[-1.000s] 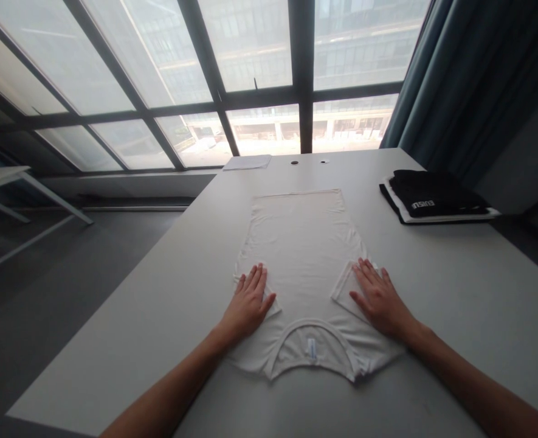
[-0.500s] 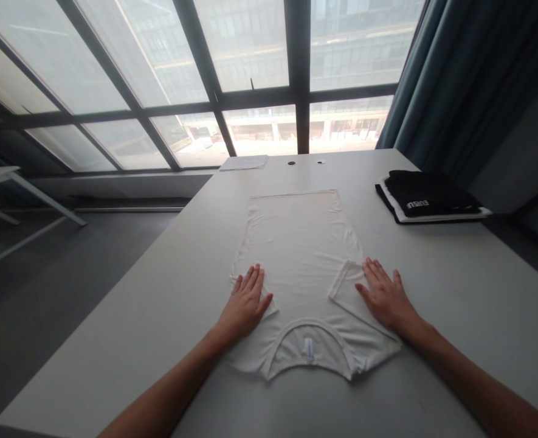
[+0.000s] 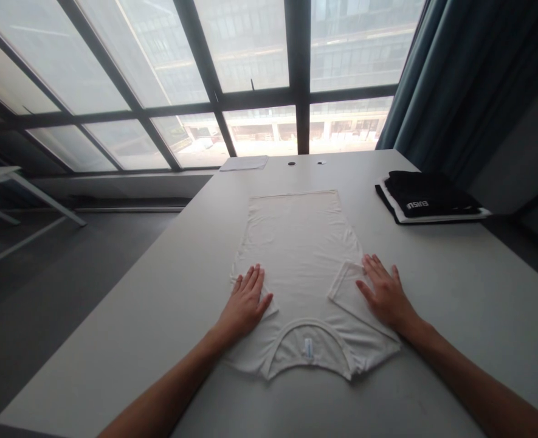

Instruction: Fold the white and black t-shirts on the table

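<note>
A white T-shirt lies spread on the white table, its neckline towards me and its hem towards the window. Both sleeves are folded inward over the body. My left hand rests flat with fingers extended on the left sleeve, covering much of it. On the other side, my right hand lies flat along the outer edge of the right sleeve, fingers stretched out and thumb apart. Inside the collar a small label shows.
Folded dark and white garments are stacked at the table's right side. Papers lie at the far left corner, near two round holes in the tabletop. Windows stand beyond, with a blue curtain at right. Another table is at left.
My right hand has shifted very slightly, its fingers a touch farther away from me. My left hand and the T-shirt look the same.
</note>
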The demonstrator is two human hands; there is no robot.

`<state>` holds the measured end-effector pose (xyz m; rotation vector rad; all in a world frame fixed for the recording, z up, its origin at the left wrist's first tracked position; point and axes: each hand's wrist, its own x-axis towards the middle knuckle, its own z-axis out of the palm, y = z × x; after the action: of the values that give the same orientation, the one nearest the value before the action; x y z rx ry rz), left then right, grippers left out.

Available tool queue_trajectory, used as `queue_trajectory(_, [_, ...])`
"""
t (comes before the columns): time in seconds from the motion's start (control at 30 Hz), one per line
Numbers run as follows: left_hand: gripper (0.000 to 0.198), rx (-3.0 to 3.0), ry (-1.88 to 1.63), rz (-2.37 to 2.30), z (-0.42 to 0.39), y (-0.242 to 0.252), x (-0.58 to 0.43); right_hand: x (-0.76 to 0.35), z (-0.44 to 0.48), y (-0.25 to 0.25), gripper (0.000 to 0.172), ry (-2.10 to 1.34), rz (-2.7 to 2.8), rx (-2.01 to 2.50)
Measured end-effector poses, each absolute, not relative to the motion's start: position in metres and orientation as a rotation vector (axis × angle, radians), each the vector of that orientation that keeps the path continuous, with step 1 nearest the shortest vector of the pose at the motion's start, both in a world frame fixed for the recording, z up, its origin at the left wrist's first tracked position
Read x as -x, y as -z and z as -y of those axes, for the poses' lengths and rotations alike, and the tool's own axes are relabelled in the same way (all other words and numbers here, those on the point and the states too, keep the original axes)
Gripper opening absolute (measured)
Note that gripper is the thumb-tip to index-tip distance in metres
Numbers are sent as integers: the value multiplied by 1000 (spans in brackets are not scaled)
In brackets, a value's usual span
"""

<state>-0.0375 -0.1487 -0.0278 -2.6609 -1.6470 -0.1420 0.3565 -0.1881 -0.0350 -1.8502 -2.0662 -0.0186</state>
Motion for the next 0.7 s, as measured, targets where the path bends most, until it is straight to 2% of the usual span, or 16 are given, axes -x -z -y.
queue_trajectory(0.2, [70, 2658, 144, 1644, 148, 28, 38, -352, 190, 34, 60, -10, 2311, 1649])
queue_trajectory(0.7, [68, 2649, 163, 1651, 150, 27, 36, -349, 192, 35, 58, -57, 2389, 1686])
